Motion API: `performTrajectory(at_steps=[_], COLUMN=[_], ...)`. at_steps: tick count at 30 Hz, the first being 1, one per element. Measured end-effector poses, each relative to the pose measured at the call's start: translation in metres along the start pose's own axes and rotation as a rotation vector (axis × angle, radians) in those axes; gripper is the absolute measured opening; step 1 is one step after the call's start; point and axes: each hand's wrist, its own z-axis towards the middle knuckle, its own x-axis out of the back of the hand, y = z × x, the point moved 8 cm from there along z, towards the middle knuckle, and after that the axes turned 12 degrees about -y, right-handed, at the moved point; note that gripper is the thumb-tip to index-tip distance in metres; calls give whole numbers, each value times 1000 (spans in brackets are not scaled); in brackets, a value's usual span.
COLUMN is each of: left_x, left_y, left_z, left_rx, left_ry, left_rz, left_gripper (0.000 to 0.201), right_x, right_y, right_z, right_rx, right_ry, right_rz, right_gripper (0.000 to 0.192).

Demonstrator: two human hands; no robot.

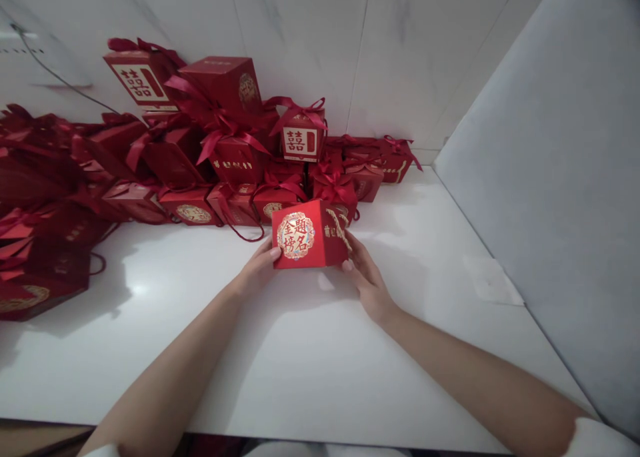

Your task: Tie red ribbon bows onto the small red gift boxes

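A red gift box [296, 238] with gold Chinese characters in a round patterned emblem is held between my two hands, above the white table. On its right face hangs a twisted gold cord [339, 225] beside more gold lettering. My left hand [261, 262] grips the box's left side, the thumb at its lower front corner. At the right side, my right hand [367, 277] is closed round the box, its thumb near the lower edge. The other fingers of both hands are partly hidden behind the box.
Red gift boxes with ribbons [235, 160] are stacked along the tiled wall [310, 37], with more piled at the left [45, 243]. A pale panel [565, 143] borders the white table [310, 370] on the right. A white paper piece [493, 280] lies near it.
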Motion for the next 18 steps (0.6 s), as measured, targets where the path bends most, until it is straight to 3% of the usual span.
performTrajectory(at_steps=[3, 7, 12, 18], left_x=[3, -1, -18, -16], left_y=[6, 6, 7, 4], left_z=[2, 5, 9, 8], left_rx=[-78, -106, -89, -66], left_ry=[-5, -41, -118, -121], left_rz=[127, 273, 271, 278], left_gripper=[65, 68, 76, 75], right_x=[3, -5, -12, -9], right_y=[4, -3, -10, -4], right_z=[2, 3, 4, 5], right_rx=[-6, 50, 66, 35], right_ry=[13, -93, -127, -94], right_rz=[32, 38, 16, 3], right_gripper=[63, 71, 73, 75])
